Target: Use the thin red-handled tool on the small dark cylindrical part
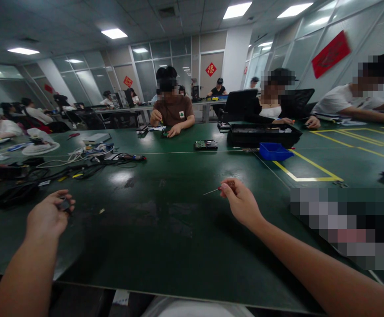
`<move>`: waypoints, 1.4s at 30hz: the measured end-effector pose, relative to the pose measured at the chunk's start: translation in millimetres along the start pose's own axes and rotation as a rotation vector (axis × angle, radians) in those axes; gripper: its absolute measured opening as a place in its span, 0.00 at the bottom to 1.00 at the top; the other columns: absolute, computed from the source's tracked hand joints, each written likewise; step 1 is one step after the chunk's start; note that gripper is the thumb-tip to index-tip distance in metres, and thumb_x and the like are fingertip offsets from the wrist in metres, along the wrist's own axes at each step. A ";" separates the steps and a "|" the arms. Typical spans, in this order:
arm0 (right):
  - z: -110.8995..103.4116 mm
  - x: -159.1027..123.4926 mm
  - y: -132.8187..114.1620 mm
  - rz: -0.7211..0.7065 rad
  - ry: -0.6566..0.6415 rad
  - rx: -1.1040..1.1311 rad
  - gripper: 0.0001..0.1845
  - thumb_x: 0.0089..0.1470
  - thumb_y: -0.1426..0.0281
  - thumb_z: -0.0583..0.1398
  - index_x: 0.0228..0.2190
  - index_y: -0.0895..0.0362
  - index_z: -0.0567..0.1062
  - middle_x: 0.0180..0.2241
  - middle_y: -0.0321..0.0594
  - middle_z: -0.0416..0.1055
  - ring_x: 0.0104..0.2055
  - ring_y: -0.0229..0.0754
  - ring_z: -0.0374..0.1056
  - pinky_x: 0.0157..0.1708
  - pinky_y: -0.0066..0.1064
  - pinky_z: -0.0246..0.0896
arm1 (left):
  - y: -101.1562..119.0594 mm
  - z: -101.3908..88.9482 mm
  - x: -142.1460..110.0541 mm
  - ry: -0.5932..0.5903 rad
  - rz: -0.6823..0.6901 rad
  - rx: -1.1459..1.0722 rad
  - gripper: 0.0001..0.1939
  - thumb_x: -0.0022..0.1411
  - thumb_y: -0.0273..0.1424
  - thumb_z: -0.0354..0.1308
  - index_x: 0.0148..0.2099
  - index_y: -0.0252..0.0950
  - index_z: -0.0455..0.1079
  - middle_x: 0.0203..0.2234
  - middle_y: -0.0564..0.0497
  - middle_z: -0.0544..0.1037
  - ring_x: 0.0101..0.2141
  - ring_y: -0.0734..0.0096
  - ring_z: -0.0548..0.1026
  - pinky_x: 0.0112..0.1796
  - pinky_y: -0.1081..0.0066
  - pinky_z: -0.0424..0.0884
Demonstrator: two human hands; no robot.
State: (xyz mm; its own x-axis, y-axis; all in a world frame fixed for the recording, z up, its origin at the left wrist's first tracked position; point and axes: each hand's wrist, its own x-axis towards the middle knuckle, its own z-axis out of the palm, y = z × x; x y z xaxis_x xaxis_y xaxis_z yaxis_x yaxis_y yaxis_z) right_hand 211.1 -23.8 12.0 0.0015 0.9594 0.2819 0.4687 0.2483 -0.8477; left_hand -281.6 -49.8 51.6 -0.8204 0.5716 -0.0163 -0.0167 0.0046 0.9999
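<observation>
My right hand is closed around the red handle of a thin screwdriver, its metal shaft pointing left above the green table. On the left, my left hand grips a small dark grey block-like piece; its exact kind I cannot make out, as the fingers cover part of it. The two hands are well apart. Between them a tiny pale scrap lies on the tabletop, nearer my left hand.
A tangle of black cables lies at left. Ahead sit a circuit board device, a black tray and a blue bin. Yellow tape marks the right side. A person works opposite; others sit along the table.
</observation>
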 end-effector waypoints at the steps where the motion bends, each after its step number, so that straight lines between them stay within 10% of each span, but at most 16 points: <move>1: 0.2 0.1 0.6 -0.003 0.000 0.006 0.13 0.63 0.58 0.53 0.39 0.53 0.72 0.31 0.39 0.74 0.35 0.45 0.72 0.37 0.39 0.65 | 2.1 10.9 -10.0 -0.009 -0.073 -0.055 0.14 0.38 0.17 0.49 0.30 0.33 0.66 0.21 0.53 0.66 0.22 0.73 0.66 0.23 0.75 0.64; 19: -1.5 2.5 8.9 0.002 0.041 0.052 0.13 0.63 0.58 0.54 0.40 0.53 0.72 0.35 0.40 0.75 0.37 0.45 0.72 0.39 0.40 0.65 | -14.0 204.5 -197.2 -1.027 0.183 -0.006 0.10 0.51 0.26 0.51 0.36 0.34 0.71 0.29 0.49 0.71 0.31 0.67 0.69 0.35 0.68 0.67; 26: -0.4 2.5 4.4 0.005 -0.042 -0.009 0.14 0.62 0.58 0.54 0.38 0.54 0.74 0.31 0.38 0.75 0.35 0.45 0.72 0.36 0.37 0.64 | -57.9 216.8 -219.1 -1.169 0.645 0.380 0.32 0.50 0.17 0.56 0.58 0.36 0.60 0.45 0.43 0.72 0.46 0.59 0.71 0.50 0.59 0.66; 33: -3.5 -1.6 1.5 -0.033 -0.030 0.036 0.16 0.62 0.56 0.56 0.35 0.54 0.75 0.29 0.38 0.75 0.32 0.43 0.71 0.34 0.36 0.65 | -68.0 211.4 -205.9 -1.171 0.711 0.417 0.14 0.59 0.20 0.58 0.48 0.36 0.71 0.46 0.44 0.74 0.48 0.59 0.72 0.51 0.58 0.68; 42: -4.5 -1.7 6.6 -0.124 0.076 0.205 0.12 0.62 0.59 0.58 0.40 0.54 0.74 0.33 0.40 0.77 0.36 0.44 0.74 0.39 0.40 0.69 | -62.3 207.2 -204.7 -1.113 0.700 0.376 0.24 0.57 0.22 0.65 0.55 0.40 0.72 0.49 0.48 0.77 0.51 0.61 0.73 0.54 0.60 0.67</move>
State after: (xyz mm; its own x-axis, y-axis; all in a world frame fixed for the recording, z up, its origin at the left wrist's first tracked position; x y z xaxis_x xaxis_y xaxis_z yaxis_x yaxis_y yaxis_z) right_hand 218.1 -24.4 7.9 0.0256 0.9092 0.4156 0.2802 0.3925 -0.8760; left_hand 5.7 2.9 -6.1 0.2995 0.8975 0.3237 0.5092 -0.4373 0.7412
